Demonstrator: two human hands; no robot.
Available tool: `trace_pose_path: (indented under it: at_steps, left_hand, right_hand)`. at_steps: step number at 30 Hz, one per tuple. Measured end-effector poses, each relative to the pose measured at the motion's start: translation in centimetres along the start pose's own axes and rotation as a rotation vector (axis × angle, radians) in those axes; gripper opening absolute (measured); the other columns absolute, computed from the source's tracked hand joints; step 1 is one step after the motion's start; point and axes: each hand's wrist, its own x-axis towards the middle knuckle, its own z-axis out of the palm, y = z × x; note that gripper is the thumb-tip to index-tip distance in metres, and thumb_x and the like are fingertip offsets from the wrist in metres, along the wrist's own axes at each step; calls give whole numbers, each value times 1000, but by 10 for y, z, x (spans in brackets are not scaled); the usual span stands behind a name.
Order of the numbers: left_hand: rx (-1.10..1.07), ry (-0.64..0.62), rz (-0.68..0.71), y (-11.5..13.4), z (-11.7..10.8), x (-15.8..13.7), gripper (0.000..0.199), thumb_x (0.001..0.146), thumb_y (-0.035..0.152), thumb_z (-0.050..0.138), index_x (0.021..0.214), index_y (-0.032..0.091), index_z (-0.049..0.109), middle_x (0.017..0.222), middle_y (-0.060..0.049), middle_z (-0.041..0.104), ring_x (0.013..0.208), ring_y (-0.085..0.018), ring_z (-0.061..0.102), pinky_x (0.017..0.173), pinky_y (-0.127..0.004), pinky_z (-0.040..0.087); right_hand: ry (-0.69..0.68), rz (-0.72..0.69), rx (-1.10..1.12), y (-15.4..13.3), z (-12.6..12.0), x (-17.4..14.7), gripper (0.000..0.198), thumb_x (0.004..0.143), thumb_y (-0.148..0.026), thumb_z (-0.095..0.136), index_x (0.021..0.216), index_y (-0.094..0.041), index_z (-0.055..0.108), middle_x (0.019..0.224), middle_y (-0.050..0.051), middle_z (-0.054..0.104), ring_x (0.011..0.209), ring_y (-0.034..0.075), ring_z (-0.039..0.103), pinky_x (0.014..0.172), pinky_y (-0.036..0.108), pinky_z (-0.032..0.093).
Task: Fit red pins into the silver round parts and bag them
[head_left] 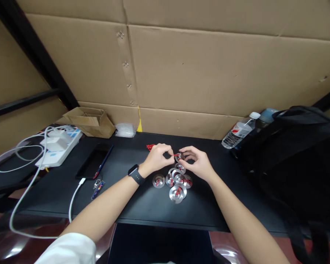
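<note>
My left hand (162, 157), with a dark watch on its wrist, pinches a red cord (176, 155) between thumb and fingertips. That cord runs to a small silver metal disc (179, 157), which my right hand (195, 161) grips by its edge with thumb and fingers. Just below the hands, several round silver discs (176, 194) lie partly overlapping, with red cord loops at their centres. One disc (158, 181) sits a little apart on the left. Behind my left hand, a bundle of red cords (150, 147) rests on the black table.
Left on the black table (143, 205) are a phone (95, 161), a pen, a keyring (98, 189), a white power strip (60, 150) with cables, and a brown paper bag (96, 123). A water bottle (238, 134) and black backpack (299, 157) stand right. Cardboard walls the back.
</note>
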Motion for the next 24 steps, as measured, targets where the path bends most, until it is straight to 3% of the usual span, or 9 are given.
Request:
trace_pose_path:
  at_steps: [2,4,6,9,12,18,24]
  left_hand:
    - [111,23,-21,-21,-17,4,7,79,17,65,74,21,65,83,-1,74,82,-18,67,86,-32,48]
    - [178,-30,-79,-46,-37,6,5,80,18,64,80,20,68,82,-1,74,77,-17,67,80,-30,49]
    - [174,-107,-147,-69,-55,6,17,78,17,65,93,20,73,84,-1,76,77,-17,69,74,-26,50]
    - [212,-220,-182,-89,-71,5,16,79,20,66,91,19,77,84,-3,77,76,-18,71,73,-26,50]
    - [216,-276,-121,-93,-73,4,14,83,24,67,89,20,79,88,-5,78,79,-19,71,75,-27,50]
    - [208,-331,5,-98,-69,4,10,85,28,72,85,21,78,91,-6,76,85,-19,70,82,-30,50]
    - [243,-238,31,-83,-60,5,14,89,32,67,94,23,76,101,-5,74,97,-21,66,93,-35,47]
  right_hand:
    - [57,-28,-182,7,-13,4,35,79,-31,76,112,-22,68,106,8,73,94,24,72,84,39,61]
    - [108,-19,-312,17,-31,8,38,78,-31,75,114,-22,67,106,8,73,94,25,72,86,40,60]
    - [95,5,-394,29,-49,10,43,74,-30,76,114,-21,66,108,9,72,91,24,72,85,38,59]
    - [32,71,-513,42,-70,10,31,74,-31,75,103,-22,69,95,6,75,86,23,72,82,36,57]
    - [-60,126,-573,48,-81,8,22,76,-32,73,95,-23,71,87,3,76,80,21,71,76,32,55]
    - [-210,163,-559,53,-87,7,25,74,-34,77,96,-23,74,88,1,77,81,20,71,76,29,52]
    - [-236,174,-575,59,-90,6,25,77,-33,76,101,-24,75,93,2,78,88,21,72,79,30,52]
